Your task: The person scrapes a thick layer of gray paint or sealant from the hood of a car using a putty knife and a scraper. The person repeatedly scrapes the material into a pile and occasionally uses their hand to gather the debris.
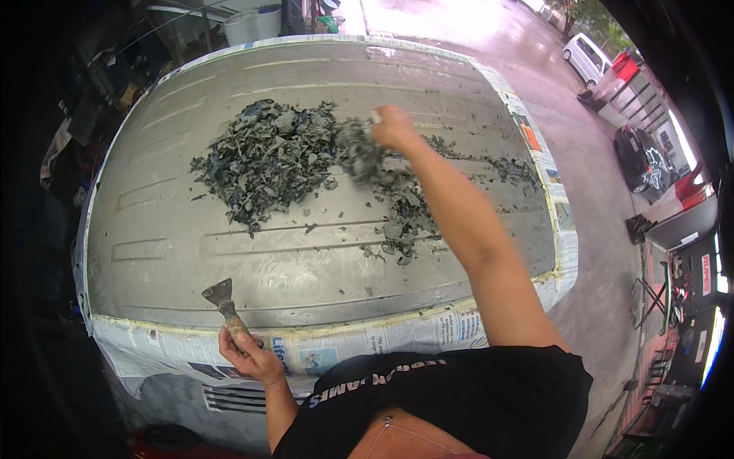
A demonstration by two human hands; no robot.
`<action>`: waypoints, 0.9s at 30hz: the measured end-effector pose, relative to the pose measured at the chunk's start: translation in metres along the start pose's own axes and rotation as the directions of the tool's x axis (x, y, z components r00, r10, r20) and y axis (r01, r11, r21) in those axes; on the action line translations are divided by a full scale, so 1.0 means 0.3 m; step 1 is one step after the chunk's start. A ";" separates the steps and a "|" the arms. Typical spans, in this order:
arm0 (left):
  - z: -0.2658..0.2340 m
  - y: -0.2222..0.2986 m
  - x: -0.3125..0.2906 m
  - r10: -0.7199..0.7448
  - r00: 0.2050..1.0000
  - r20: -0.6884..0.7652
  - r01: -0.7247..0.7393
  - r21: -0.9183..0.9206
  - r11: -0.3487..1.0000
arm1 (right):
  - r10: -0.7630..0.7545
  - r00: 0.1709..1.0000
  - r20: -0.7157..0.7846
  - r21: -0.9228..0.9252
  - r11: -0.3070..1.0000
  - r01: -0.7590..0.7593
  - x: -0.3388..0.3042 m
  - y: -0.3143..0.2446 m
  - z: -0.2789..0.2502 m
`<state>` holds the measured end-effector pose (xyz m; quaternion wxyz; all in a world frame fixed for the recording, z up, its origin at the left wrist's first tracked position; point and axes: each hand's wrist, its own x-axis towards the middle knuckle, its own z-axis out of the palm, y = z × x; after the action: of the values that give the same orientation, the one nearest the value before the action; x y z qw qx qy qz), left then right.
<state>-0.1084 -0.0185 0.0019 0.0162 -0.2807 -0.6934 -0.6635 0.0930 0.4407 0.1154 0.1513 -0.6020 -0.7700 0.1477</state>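
Note:
Below me is a bare metal vehicle roof (306, 264) with raised ribs. A large heap of curled grey-green paint flakes (267, 157) lies left of its middle. My left hand (252, 359) grips a scraper (223, 294) by its worn handle, blade up over the roof's near edge. My right hand (396, 128) is stretched out over the roof, closed, right of the heap. A small pale bit shows at its fingers. What it holds is smeared by motion, and blurred flakes lie just left of it. Looser flakes (405, 214) are scattered beneath my right forearm.
Taped newspaper (428, 333) borders the roof. At the far left are a white bucket (243, 30) and dark clutter. To the right, a concrete floor (604, 222) leads to a dark car (641, 157), a silver van (587, 57) and a folding stand (654, 291).

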 end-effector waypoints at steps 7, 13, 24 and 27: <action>-0.019 -0.007 -0.001 -0.034 0.999 -0.011 0.034 -0.031 0.999 | 0.037 0.998 0.045 0.252 0.966 -0.047 -0.050 -0.115 -0.165; -0.003 0.020 0.000 -0.103 0.994 -0.029 0.102 -0.026 0.994 | 0.134 0.991 0.028 0.424 0.896 -0.133 -0.058 0.453 -0.370; 0.012 0.002 0.014 -0.063 0.998 -0.018 0.064 0.045 0.997 | 0.099 0.986 0.138 0.081 0.991 -0.110 0.154 1.021 -0.428; -0.009 -0.008 0.009 -0.053 0.998 -0.035 0.057 0.100 0.993 | 0.143 0.974 0.178 0.038 0.988 -0.152 0.217 0.944 -0.377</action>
<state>-0.1127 -0.0198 0.0010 0.0232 -0.2496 -0.7332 -0.6321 0.3744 0.5748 0.1060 0.0874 -0.6381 -0.7294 0.2306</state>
